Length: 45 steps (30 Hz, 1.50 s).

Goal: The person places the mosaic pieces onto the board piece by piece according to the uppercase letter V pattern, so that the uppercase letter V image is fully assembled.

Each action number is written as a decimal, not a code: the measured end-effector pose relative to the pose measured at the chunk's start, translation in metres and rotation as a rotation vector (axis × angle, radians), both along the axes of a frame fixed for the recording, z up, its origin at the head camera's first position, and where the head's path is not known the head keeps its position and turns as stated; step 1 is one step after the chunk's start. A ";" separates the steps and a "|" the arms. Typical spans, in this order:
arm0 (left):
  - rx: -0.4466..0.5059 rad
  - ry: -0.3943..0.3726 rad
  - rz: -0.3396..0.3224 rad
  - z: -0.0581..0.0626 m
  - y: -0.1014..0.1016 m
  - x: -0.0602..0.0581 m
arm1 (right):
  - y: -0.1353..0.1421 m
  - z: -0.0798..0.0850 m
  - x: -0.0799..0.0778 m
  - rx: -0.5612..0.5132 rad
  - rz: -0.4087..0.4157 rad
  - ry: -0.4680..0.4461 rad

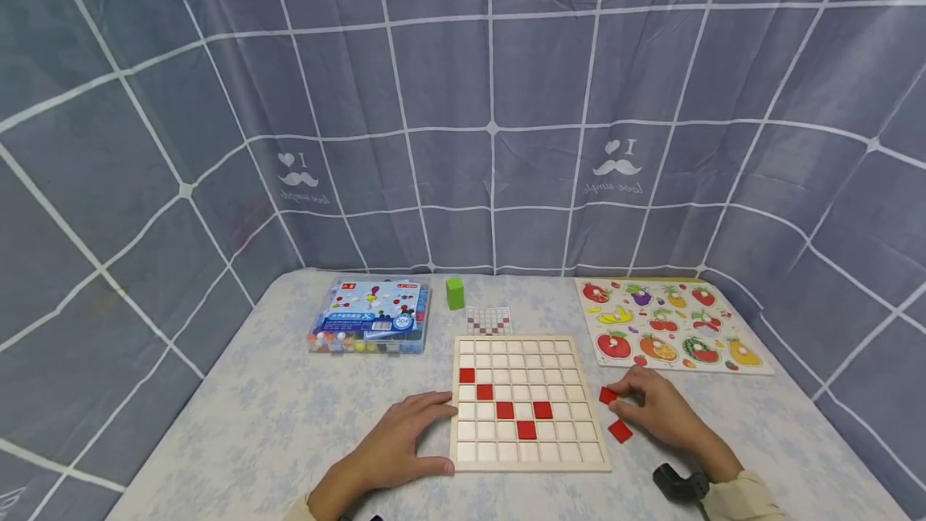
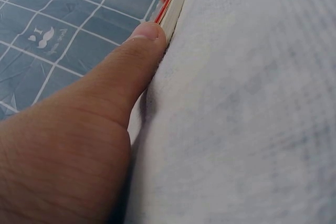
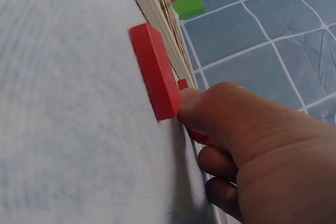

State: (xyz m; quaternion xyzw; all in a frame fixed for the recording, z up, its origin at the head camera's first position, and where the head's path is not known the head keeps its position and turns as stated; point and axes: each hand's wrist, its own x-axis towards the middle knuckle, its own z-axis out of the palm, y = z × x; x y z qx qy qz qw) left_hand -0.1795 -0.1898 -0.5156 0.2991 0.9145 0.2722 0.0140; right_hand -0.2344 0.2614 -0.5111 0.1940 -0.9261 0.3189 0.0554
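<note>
A wooden grid board (image 1: 531, 466) lies flat on the table, with several red square tiles, such as one red tile (image 1: 526, 430), set in its cells. My left hand (image 1: 399, 442) rests at the board's left edge, fingers extended and thumb tip touching near the lower corner. Right of the board, my right hand (image 1: 654, 408) pinches a loose red tile (image 1: 606, 395) between thumb and fingers. A second loose tile (image 1: 620, 431) lies just below that hand; in the right wrist view this tile (image 3: 155, 72) shows close beside the thumb.
A small pattern card (image 1: 488, 321) lies behind the board, near a green block (image 1: 454, 293). At back left sits a clear box (image 1: 369, 316) of coloured pieces. A fruit puzzle board (image 1: 669, 324) lies at back right. Tiled-print curtain (image 1: 448, 167) surrounds the table.
</note>
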 end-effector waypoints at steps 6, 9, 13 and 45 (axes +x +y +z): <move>-0.001 -0.006 -0.014 -0.003 0.002 -0.001 | -0.001 -0.001 0.001 -0.028 -0.002 0.013; -0.001 0.000 -0.011 -0.004 0.003 -0.002 | -0.007 0.002 -0.001 -0.052 0.019 0.023; 0.000 -0.005 -0.006 -0.006 0.004 -0.001 | -0.019 0.006 -0.008 -0.091 0.091 0.006; -0.006 0.000 0.008 -0.001 0.001 0.000 | -0.061 0.013 -0.024 -0.078 0.334 -0.067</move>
